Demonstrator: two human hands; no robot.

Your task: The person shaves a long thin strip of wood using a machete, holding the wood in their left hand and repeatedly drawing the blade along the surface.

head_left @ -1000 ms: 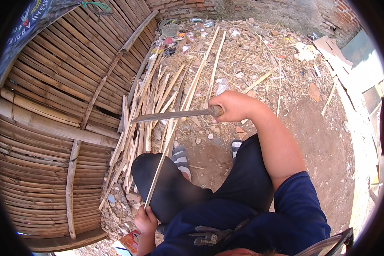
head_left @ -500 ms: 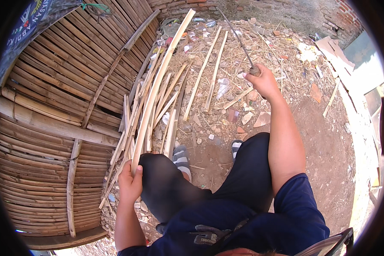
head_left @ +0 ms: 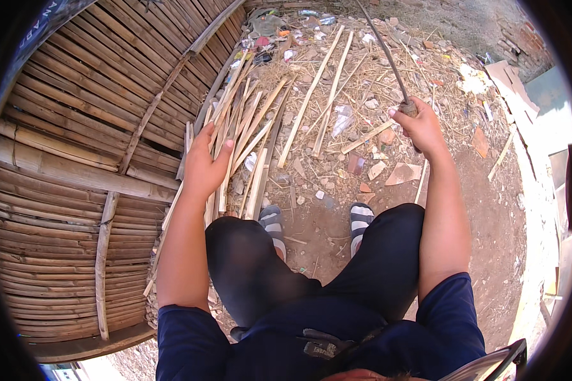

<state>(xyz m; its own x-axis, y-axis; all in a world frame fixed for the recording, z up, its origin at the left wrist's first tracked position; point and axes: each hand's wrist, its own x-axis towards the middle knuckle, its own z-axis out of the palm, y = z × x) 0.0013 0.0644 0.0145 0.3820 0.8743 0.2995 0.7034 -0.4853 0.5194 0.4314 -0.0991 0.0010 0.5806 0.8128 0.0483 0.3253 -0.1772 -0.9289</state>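
My right hand [head_left: 418, 127] grips the handle of a long dark blade [head_left: 381, 44], a machete, which points up and away from me over the littered ground. My left hand [head_left: 203, 166] reaches forward with fingers spread and rests on a pile of split bamboo strips [head_left: 248, 133] lying on the ground in front of my knees. It touches the strips near their left side and does not hold any. I sit with dark trousers and striped sandals [head_left: 361, 219] on bare earth.
A curved woven bamboo panel [head_left: 76, 146] with cross battens fills the left side. Loose bamboo slats [head_left: 311, 95], wood chips, straw and rubbish lie ahead. Boards and a brick wall [head_left: 515, 38] stand at the far right.
My right hand swung the machete from across the strips up and out to the right. My left hand let go of the long strip it held and moved up onto the pile.
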